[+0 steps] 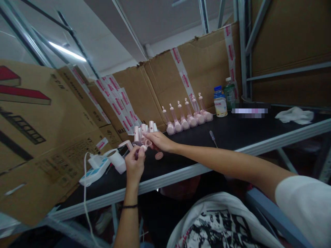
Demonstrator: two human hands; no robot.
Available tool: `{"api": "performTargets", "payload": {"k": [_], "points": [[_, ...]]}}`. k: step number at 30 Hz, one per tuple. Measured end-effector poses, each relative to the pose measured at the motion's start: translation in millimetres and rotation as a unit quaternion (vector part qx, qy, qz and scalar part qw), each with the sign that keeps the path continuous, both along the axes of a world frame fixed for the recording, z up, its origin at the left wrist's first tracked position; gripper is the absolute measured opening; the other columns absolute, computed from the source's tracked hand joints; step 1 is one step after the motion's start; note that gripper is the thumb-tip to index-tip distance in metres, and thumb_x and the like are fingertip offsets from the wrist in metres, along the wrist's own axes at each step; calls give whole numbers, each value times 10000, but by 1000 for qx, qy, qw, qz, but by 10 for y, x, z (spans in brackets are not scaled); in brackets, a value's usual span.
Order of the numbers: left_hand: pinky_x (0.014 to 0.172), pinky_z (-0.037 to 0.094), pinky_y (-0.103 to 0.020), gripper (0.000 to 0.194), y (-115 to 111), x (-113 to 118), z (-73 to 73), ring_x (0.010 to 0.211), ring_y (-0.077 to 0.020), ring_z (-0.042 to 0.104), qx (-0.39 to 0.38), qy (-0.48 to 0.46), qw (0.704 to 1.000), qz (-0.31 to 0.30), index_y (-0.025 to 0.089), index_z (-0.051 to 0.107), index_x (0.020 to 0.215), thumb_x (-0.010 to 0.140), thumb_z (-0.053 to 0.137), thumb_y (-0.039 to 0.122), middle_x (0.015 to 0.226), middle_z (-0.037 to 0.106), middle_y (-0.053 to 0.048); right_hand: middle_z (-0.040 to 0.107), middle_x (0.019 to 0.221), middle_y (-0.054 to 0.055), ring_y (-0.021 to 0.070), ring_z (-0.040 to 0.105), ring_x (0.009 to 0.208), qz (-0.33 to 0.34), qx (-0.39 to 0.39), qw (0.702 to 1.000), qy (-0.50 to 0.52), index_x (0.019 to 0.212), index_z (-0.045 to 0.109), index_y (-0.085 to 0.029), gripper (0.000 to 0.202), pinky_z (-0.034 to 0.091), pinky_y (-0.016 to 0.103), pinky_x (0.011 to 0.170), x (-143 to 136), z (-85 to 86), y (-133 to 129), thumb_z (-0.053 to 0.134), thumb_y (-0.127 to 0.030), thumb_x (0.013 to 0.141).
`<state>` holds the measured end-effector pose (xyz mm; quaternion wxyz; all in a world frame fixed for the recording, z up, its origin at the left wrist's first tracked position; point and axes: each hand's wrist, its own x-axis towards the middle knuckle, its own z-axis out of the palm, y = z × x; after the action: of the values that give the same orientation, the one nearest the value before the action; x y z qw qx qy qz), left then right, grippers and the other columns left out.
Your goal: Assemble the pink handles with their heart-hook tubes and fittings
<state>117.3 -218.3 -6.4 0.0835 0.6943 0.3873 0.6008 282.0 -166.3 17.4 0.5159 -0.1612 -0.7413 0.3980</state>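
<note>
My left hand [135, 161] is closed, pinching a small pale pink plastic piece [144, 148] between thumb and fingers. Close by, my right hand [160, 140] is closed too, its fingertips around a pink part with a loop [148, 142]. Whether the two parts are joined, I cannot tell. Several pink cylinders [136, 133] stand just behind my hands, partly hidden by them. A flat round pink disc [159, 156] lies on the black tabletop below my right hand. Farther back is a row of pink round-based devices [184, 123] with clear stems and hooked tips.
A screwdriver [212, 136] lies right of my hands. On the left are a white power strip [94, 174] with a cable and a white cup-like piece [117, 162]. A blue-capped bottle [220, 103], a green bottle [229, 91] and a white cloth [294, 115] sit at the back right. Cardboard [160, 82] walls the table.
</note>
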Motion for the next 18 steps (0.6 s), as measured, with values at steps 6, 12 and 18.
{"api": "performTargets", "payload": {"k": [6, 12, 18], "points": [[395, 284, -163, 313, 42, -15, 21, 420, -68, 326, -8, -86, 996, -30, 202, 560, 780, 949, 591, 462, 524, 371, 86, 639, 745, -28, 123, 623, 614, 120, -12, 990, 73, 1001, 608, -174, 455, 535, 204, 484, 34, 42, 119, 766, -551, 802], [378, 270, -150, 350, 85, 6, 24, 417, -65, 348, -40, -88, 994, -48, 202, 541, 774, 949, 591, 500, 537, 396, 79, 632, 668, -33, 124, 607, 578, 80, -1, 994, 69, 935, 623, -139, 357, 534, 231, 531, 71, 113, 232, 721, -473, 855], [393, 305, -141, 311, 91, -15, 43, 439, -64, 424, -22, -96, 995, -26, 197, 564, 822, 963, 568, 475, 595, 460, 60, 706, 806, 16, 115, 614, 751, -110, 208, 965, -113, 887, 715, -120, 115, 424, 210, 709, 361, 207, 419, 695, -232, 905]]}}
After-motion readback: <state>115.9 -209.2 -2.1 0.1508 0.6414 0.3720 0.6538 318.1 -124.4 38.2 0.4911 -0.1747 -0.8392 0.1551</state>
